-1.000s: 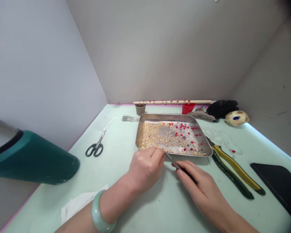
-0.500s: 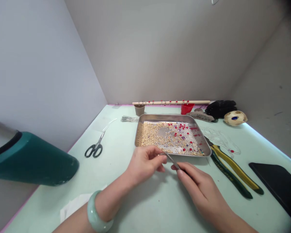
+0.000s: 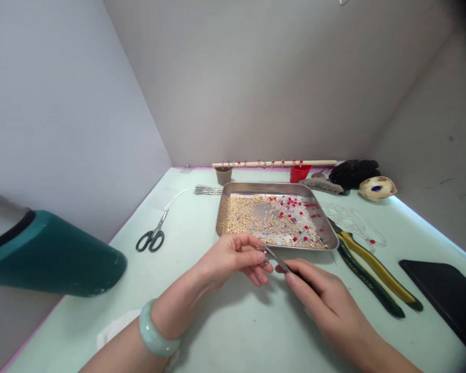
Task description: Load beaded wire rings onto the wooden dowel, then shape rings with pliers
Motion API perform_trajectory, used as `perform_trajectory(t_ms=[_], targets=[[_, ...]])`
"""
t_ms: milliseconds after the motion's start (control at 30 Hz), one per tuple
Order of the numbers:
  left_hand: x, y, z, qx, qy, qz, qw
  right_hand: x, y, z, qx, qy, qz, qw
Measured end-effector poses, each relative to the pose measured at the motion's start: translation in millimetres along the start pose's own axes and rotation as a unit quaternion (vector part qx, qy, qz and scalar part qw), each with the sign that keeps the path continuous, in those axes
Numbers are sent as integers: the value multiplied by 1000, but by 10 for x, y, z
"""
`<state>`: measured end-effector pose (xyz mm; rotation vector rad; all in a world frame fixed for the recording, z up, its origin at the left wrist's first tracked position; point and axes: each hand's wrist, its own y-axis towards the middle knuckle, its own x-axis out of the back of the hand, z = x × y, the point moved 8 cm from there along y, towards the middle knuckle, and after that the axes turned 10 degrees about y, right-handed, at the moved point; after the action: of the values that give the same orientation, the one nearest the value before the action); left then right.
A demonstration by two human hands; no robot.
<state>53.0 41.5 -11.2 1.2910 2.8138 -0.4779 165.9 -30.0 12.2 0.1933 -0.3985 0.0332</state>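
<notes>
My left hand, with a pale green bangle on its wrist, pinches a small beaded loop between thumb and index finger. Its other fingers curl loosely below. My right hand is wrapped round a slim pointed metal tool with a dark rear part; its tip meets the loop at my left fingertips. Whether the tool grips the loop, I cannot tell. Just beyond both hands lies a metal tray of gold, clear, red and purple beads.
Scissors and a green bottle-like container are at left. Large pliers and a black flat object lie at right. A wooden stick with beaded rings rests across a brown cup and a red cup.
My left hand has turned slightly, its lower fingers more extended, and the beaded loop shows more clearly. My right hand and the tool have shifted only a little.
</notes>
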Motion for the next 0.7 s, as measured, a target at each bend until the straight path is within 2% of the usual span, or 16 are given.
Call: perform_trajectory(t_ms=[133, 233, 333, 400, 533, 600, 700], targets=[[36, 14, 3, -10, 0, -34, 999, -2, 14, -35, -28, 13, 2, 1000], [92, 11, -55, -33, 8, -80, 996, 21, 11, -50, -35, 29, -9, 999], [153, 0, -96, -45, 23, -122, 991, 12, -8, -137, -79, 90, -2, 993], [165, -5, -115, -52, 30, -133, 989, -40, -31, -229, -129, 178, 17, 975], [138, -19, -171, -73, 32, -133, 988, -200, -65, -287, -185, 374, 64, 906], [118, -31, -197, -73, 33, -131, 988, -241, -68, -266, -192, 424, 71, 882], [89, -51, -232, -70, 43, -126, 989, -266, -67, -230, -197, 457, 73, 864]])
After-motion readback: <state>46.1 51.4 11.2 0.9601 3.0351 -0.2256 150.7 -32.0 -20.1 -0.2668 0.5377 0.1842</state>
